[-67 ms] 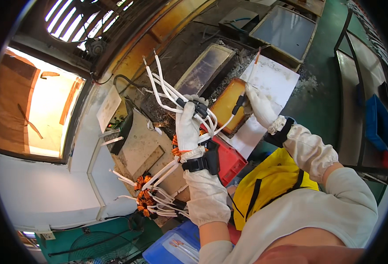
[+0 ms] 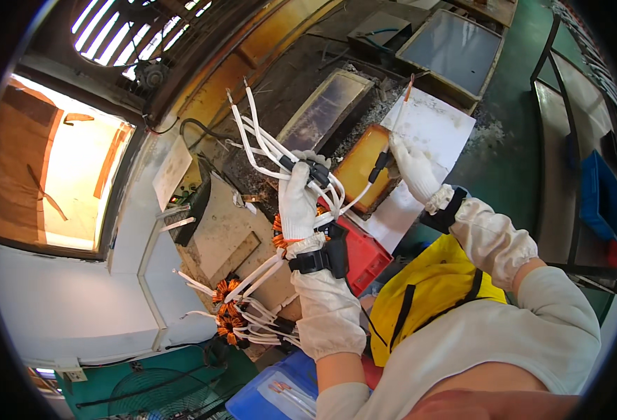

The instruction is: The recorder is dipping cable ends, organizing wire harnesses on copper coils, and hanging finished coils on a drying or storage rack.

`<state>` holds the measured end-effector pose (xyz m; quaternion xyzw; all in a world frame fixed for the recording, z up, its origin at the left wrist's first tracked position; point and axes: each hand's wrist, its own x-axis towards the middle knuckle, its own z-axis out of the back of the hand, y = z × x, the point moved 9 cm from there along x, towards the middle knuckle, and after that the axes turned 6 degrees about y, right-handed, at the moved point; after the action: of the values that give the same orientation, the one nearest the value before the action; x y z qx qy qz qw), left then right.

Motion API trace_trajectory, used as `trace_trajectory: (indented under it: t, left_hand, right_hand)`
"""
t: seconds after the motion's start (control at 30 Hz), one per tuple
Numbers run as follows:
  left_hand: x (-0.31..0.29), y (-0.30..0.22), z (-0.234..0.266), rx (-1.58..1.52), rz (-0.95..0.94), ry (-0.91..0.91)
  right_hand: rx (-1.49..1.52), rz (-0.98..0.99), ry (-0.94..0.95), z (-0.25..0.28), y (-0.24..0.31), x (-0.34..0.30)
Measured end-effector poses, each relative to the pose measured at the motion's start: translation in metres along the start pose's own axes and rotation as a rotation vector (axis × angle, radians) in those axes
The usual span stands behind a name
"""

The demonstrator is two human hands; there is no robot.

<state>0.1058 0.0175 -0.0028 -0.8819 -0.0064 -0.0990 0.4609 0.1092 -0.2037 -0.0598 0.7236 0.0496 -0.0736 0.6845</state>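
My left hand (image 2: pixel 296 203), in a white glove, is closed around a bundle of white-sleeved wire leads (image 2: pixel 258 133) with black sleeves on them. Partly hidden behind that wrist is an orange copper coil (image 2: pixel 278 234). One lead (image 2: pixel 394 126) of the bundle runs across to my right hand (image 2: pixel 415 170), also gloved, whose fingers are closed on it beside a black sleeve (image 2: pixel 377 166). Its bare copper tip points up and away, over white paper. Below this lead sits an amber-yellow block (image 2: pixel 357 171) in a tray.
More copper coils (image 2: pixel 228 308) with white leads lie at the bench's left. A red plastic bin (image 2: pixel 364 260) and a blue bin (image 2: pixel 263 399) stand close to me. Farther off are a long rectangular tray (image 2: pixel 326 112) and a grey-surfaced tank (image 2: pixel 452 52). White paper (image 2: pixel 438 129) lies under the amber block.
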Motion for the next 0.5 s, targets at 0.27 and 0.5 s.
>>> trace_trajectory:
  t: [0.27,0.5]
  left_hand:
    - [0.001,0.001,0.001,-0.017,-0.01,-0.012]
    - [0.001,0.002,0.002,-0.014,0.001,-0.007]
  right_hand:
    - [0.209,-0.109,0.023,-0.001,-0.006,0.001]
    - [0.748,-0.666,0.43,-0.049,-0.039,-0.025]
